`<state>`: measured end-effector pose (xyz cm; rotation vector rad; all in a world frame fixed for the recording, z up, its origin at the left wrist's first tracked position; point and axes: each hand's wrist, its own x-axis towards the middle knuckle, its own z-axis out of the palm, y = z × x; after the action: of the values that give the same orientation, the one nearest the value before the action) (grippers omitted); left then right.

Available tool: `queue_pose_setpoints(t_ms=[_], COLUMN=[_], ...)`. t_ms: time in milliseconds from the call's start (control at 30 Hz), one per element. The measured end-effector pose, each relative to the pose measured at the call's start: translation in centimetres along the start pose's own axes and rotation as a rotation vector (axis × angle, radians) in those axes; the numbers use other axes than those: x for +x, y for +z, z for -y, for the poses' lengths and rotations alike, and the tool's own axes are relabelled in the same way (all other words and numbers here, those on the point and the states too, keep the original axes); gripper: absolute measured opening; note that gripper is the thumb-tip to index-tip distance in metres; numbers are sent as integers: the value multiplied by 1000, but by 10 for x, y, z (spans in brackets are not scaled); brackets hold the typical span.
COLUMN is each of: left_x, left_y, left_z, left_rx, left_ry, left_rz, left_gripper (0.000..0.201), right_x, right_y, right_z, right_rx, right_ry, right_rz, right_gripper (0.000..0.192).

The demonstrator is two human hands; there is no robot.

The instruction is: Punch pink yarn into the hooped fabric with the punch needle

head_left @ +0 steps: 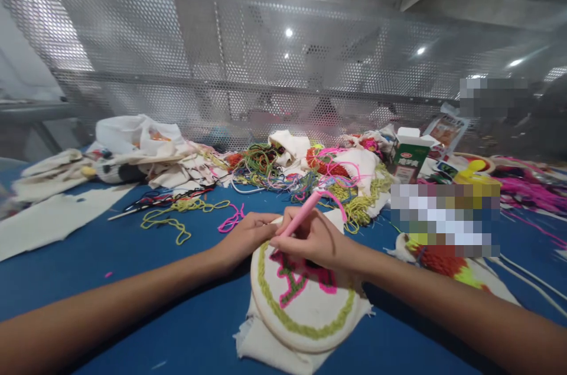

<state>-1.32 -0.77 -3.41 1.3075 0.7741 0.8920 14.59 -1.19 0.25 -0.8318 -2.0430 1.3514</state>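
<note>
Under the right hand (pixel 316 239), an embroidery hoop (pixel 301 304) is laid on the blue counter (pixel 177 316), its cloth already worked with a green ring and pink figure. A pink punch needle (pixel 301 218) is clamped in that grip; the hoop's far edge is pressed by the left hand (pixel 245 239), fingers closed on the rim. Stitching seems underway; steady punches along the pink outline are called for. Beyond the grip, tangled yarn (pixel 266 171) and a green carton (pixel 410 156) are heaped; pink thread trailing from the needle could snag.

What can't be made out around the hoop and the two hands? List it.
Head view only:
- Punch needle tip: hidden behind the right hand.
- Embroidery hoop far rim: covered by both hands; left hand grips it.
- Pink motif: partly covered by the right hand.
- Items right of the hoop: pixelated.
- Carton print: too small.
</note>
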Motion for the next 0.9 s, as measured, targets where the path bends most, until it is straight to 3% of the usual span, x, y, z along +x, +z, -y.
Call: queue_pose_setpoints(t_ms=[200, 467, 767, 900], left_x=[0, -2, -2, -4], left_y=[-1, -4, -5, -3], left_z=[-1, 0, 2, -2], left_rx=[-5, 3, 71, 118], left_ry=[-21, -25, 13, 65], left_rz=[-4, 27, 17, 25], left_gripper=[19, 22, 21, 20], right_x=[3, -5, -11, -15], right_y=[7, 12, 19, 20], right_z=[-14, -9, -9, -5], right_rx=[152, 228, 194, -46], right_ry=[70, 23, 24, -2], right_rz=[-42, -199, -185, -120], right_gripper=[22, 26, 25, 17])
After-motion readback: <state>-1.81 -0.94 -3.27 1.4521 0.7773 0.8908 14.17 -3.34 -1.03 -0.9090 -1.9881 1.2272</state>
